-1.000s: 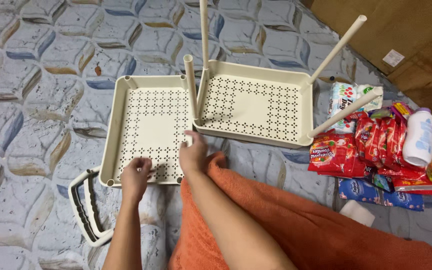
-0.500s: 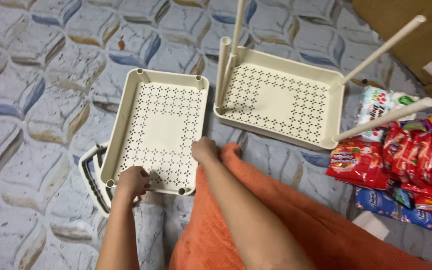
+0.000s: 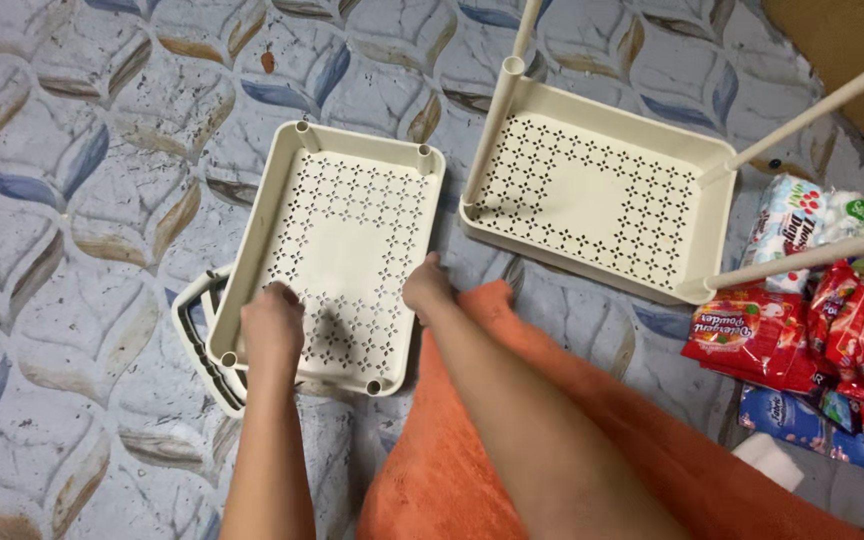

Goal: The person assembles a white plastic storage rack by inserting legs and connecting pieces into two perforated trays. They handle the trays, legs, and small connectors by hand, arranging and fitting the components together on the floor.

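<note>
Now we steady the cream perforated tray (image 3: 337, 250) on the floor (image 3: 82, 150), left hand (image 3: 272, 325) clasping its near edge, right hand (image 3: 425, 290) gripping its side rim.

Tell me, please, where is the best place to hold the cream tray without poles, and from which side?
Probably the two long raised rims of the cream tray, one hand per side, coming from above. It lies flat, open side up, so the rims stand free. The left hand rests near its left corner and the right hand touches its right rim.

Bare floor (image 3: 82, 150) leftward (upright poles (image 3: 493, 130) crowding the right)
</note>
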